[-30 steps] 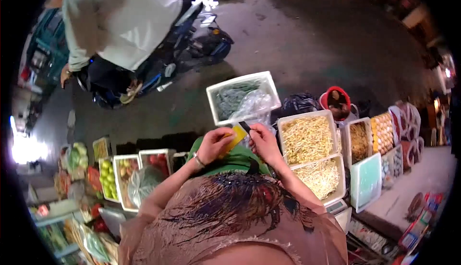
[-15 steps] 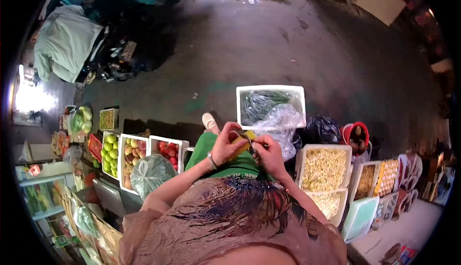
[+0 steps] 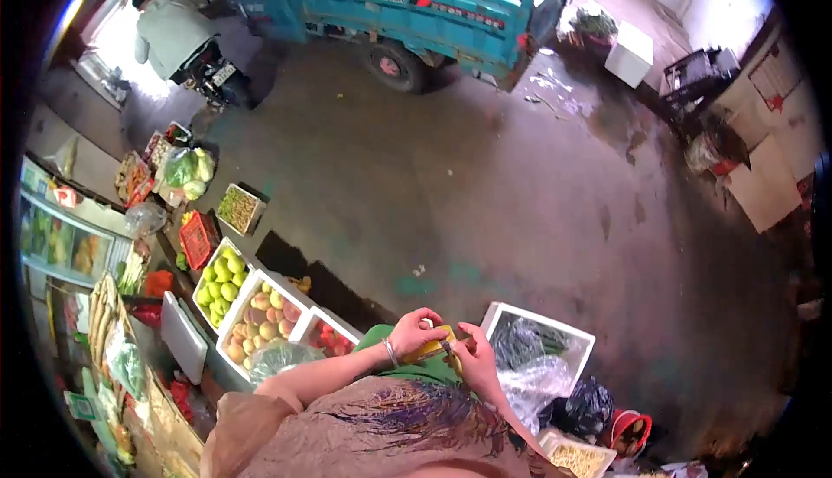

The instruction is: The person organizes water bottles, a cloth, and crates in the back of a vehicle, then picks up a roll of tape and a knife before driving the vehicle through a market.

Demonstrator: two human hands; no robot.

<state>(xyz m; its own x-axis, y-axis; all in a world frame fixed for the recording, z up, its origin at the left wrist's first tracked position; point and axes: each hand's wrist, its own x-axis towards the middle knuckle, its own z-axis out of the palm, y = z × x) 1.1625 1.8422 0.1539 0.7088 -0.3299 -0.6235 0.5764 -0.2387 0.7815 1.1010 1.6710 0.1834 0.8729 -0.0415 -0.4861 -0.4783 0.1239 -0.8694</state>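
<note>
My left hand (image 3: 413, 336) is closed on a small yellow object (image 3: 433, 347) in front of my green clothing (image 3: 420, 370). Close by on the right, my right hand (image 3: 473, 353) has its fingers bent at the object's other end, by a small dark part. What the yellow object is cannot be made out. Just beyond my right hand stands a white foam box (image 3: 588, 345) with dark green vegetables and clear plastic.
Boxes of green fruit (image 3: 221, 286), peaches (image 3: 260, 322) and red fruit (image 3: 329, 340) stand at the left. A teal cargo vehicle (image 3: 416, 12) is at the top. A person (image 3: 173, 32) is on a motorcycle (image 3: 221, 75). Sprouts (image 3: 576, 459) lie lower right.
The view has swung left and up, bringing the vehicle and the person on the motorcycle into sight. Both hands remain together at the yellow object, and my right hand's fingers are raised more.
</note>
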